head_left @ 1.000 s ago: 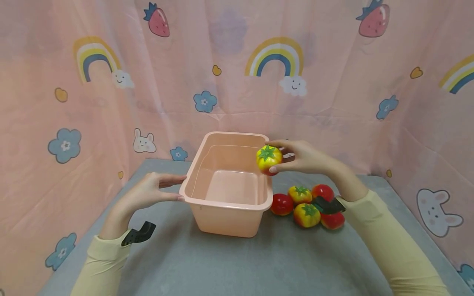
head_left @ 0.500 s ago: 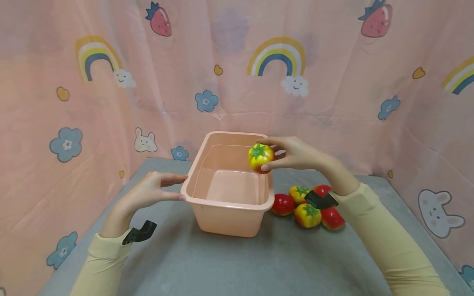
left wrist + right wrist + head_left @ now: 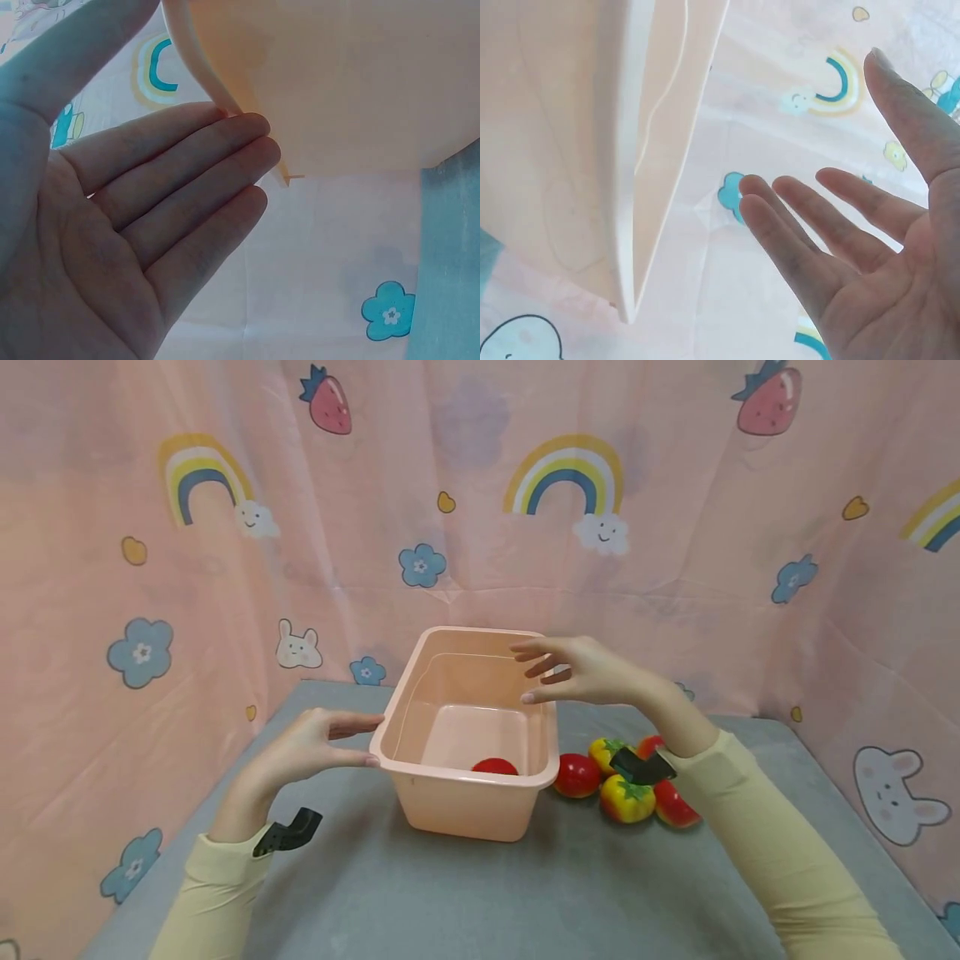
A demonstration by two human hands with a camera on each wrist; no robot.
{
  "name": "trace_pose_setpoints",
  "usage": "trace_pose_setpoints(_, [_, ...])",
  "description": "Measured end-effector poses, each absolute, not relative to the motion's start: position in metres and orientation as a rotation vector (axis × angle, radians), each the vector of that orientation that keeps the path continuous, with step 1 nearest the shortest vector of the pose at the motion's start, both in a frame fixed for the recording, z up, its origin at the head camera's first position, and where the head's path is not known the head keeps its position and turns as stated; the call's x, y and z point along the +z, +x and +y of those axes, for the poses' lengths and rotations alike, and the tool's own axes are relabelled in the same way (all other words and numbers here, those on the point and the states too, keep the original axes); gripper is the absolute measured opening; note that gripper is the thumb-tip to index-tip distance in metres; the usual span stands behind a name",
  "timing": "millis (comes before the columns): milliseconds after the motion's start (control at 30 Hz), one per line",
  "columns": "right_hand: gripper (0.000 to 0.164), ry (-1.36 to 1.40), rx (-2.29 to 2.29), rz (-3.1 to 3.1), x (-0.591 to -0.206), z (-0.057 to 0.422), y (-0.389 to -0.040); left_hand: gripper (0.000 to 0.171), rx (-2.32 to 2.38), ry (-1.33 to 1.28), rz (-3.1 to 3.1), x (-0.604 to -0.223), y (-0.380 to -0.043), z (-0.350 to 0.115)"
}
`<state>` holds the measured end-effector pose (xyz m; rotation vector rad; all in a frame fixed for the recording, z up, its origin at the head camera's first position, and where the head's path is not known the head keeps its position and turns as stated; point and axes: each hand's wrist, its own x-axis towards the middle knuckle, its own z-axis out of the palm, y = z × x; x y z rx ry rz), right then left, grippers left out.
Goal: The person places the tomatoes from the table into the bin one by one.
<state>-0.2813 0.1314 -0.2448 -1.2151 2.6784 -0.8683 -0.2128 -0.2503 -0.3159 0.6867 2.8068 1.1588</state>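
A peach plastic basin [image 3: 464, 806] stands on the grey table, its near wall hiding part of what is inside. At its near end a red rounded top of a toy tomato [image 3: 495, 766] shows. My left hand [image 3: 311, 747] touches the basin's left rim with straight fingertips; the left wrist view shows its fingers [image 3: 202, 165] extended against the rim. Over the right rim hovers my right hand [image 3: 581, 670], fingers spread and nothing in them. In the right wrist view that hand's palm [image 3: 877, 300] is bare, apart from the basin wall.
Right of the basin lie several toy tomatoes, among them a red one [image 3: 577, 776] and a yellow-red one with a green calyx [image 3: 627, 799]. My right sleeve and black wrist strap [image 3: 642, 767] partly cover the group. A patterned pink curtain [image 3: 480, 568] surrounds the table [image 3: 420, 902].
The right hand moved left over the basin with a yellow-red tomato, then let it go; a red top now shows inside the basin. The left hand stayed at the rim.
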Motion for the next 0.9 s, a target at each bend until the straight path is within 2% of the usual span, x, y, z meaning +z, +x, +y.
trace_pose_setpoints(900, [0.059,-1.052,-1.113,2.726,-0.268,0.199,-0.258,0.066,1.147,0.656,2.798,-0.317,-0.211,-0.249])
